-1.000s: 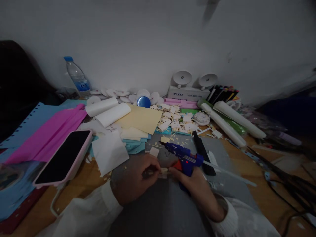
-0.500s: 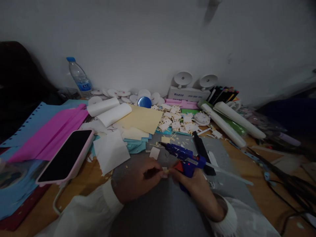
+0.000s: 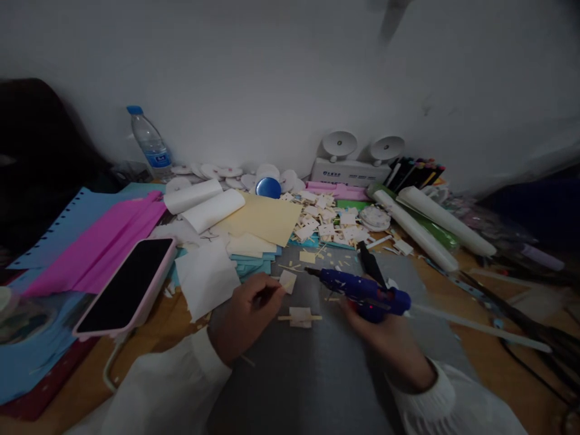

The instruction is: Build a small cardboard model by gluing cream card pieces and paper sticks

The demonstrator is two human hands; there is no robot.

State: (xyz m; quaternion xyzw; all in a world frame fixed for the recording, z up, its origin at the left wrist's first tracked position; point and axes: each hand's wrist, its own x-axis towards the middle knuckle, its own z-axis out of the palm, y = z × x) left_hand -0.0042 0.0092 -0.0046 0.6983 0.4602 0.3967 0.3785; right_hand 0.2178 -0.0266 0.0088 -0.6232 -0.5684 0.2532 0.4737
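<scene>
moved since the earlier frame: left hand (image 3: 249,312), shifted toward the far edge of the grey mat (image 3: 317,380); right hand (image 3: 387,344) with blue glue gun (image 3: 362,291), toward its right edge.
one white square (image 3: 300,312), pale stick (image 3: 284,318) across it: flat on the mat, between my hands, nearer the left edge.
left fingertips: pinched together at a loose square (image 3: 287,278); whether gripping anything, i cannot tell.
right fingers: wrapped round the gun.
heap of small pieces (image 3: 317,222): along the far edge.
</scene>
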